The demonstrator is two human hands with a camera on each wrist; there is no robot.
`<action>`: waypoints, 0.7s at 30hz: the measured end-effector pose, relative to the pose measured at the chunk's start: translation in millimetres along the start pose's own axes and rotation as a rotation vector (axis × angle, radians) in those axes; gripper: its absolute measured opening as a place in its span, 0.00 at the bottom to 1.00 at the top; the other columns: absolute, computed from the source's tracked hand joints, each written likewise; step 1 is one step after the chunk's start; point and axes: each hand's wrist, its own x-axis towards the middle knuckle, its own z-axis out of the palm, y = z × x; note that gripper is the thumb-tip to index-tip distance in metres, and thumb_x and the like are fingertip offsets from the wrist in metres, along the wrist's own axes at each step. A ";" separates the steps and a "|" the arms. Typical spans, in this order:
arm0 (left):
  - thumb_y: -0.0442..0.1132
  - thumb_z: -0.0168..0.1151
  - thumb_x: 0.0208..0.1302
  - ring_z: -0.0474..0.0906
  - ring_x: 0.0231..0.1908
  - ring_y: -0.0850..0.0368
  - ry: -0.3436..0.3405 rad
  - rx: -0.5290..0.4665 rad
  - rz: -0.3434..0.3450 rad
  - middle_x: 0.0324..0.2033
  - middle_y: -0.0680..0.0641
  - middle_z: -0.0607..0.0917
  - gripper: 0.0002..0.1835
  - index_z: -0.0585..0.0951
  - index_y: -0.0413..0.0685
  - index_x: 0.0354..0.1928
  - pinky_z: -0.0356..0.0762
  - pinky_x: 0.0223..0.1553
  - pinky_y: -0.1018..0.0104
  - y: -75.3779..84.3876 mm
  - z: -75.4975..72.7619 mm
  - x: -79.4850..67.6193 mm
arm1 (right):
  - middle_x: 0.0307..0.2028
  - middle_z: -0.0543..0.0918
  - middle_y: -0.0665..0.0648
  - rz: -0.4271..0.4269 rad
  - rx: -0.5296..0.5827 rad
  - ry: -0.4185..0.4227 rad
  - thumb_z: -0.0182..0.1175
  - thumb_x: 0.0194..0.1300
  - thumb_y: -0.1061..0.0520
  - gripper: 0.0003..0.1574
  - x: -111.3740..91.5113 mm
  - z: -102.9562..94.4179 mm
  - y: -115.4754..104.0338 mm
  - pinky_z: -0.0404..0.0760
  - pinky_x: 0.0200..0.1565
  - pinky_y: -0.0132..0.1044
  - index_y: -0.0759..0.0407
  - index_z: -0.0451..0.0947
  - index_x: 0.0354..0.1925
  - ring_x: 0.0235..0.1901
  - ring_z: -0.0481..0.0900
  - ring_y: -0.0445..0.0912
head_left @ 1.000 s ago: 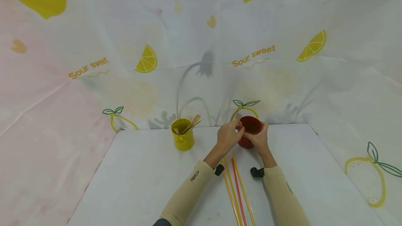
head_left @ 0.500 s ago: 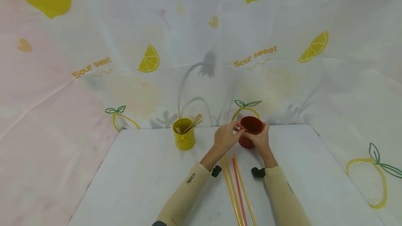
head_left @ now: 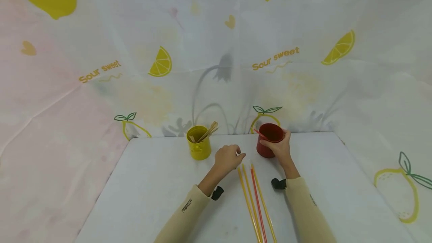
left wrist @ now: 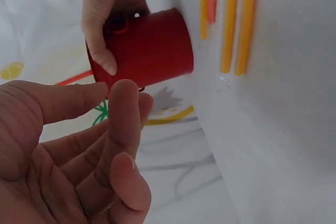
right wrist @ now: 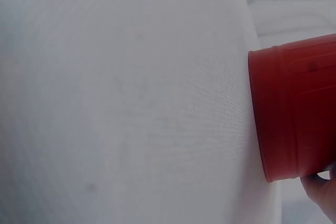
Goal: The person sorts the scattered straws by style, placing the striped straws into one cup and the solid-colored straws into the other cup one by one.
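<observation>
A red bucket-shaped pot (head_left: 264, 150) stands on the table toward the back right. My right hand (head_left: 282, 150) grips it at the near right side, thumb along the rim. A thin red straw-like stick (head_left: 260, 134) leans inside the pot, its upper end poking past the left rim. My left hand (head_left: 228, 157) hovers left of the pot, fingers loosely bent and holding nothing. In the left wrist view its thumb and fingertips (left wrist: 125, 109) are apart from the pot. Several yellow sticks (head_left: 249, 198) and a red one (head_left: 258, 201) lie lengthwise on the table between my forearms.
To the left of the red pot stands a yellow pot (head_left: 200, 151) holding several pale flat sticks (head_left: 210, 132). Just behind the white table (head_left: 145, 183) hangs a lemon-print cloth (head_left: 209, 96).
My left hand has let go of the red stick at the pot's rim and moved left and toward me. The stick now rests in the pot. My right hand keeps its grip.
</observation>
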 end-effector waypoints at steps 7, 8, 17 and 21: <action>0.48 0.66 0.66 0.71 0.12 0.63 -0.163 -0.014 -0.096 0.07 0.57 0.73 0.16 0.79 0.47 0.23 0.67 0.17 0.67 -3.2 7.9 -29.2 | 0.64 0.64 0.64 -0.003 -0.013 -0.003 0.73 0.53 0.65 0.55 1.6 0.0 -0.8 0.68 0.58 0.43 0.67 0.47 0.66 0.61 0.64 0.51; 0.48 0.66 0.66 0.71 0.11 0.62 -0.177 -0.008 -0.103 0.06 0.57 0.72 0.18 0.77 0.48 0.21 0.65 0.16 0.68 -3.0 10.3 -32.4 | 0.64 0.64 0.63 0.001 -0.010 -0.001 0.74 0.53 0.65 0.54 1.9 -0.1 -0.6 0.68 0.58 0.42 0.66 0.47 0.65 0.60 0.64 0.50; 0.58 0.63 0.65 0.70 0.07 0.60 -0.333 0.050 -0.140 0.03 0.53 0.71 0.27 0.73 0.49 0.15 0.56 0.13 0.69 6.0 24.6 -54.0 | 0.64 0.64 0.63 0.003 -0.007 -0.001 0.73 0.53 0.65 0.55 1.3 -0.4 0.1 0.68 0.59 0.44 0.66 0.47 0.66 0.61 0.63 0.50; 0.59 0.62 0.65 0.70 0.06 0.61 -0.401 0.054 -0.124 0.02 0.52 0.72 0.30 0.74 0.48 0.11 0.53 0.11 0.70 8.0 29.3 -61.5 | 0.65 0.64 0.63 0.005 -0.011 -0.005 0.73 0.53 0.65 0.54 1.4 -0.9 2.0 0.69 0.59 0.44 0.65 0.47 0.66 0.61 0.63 0.50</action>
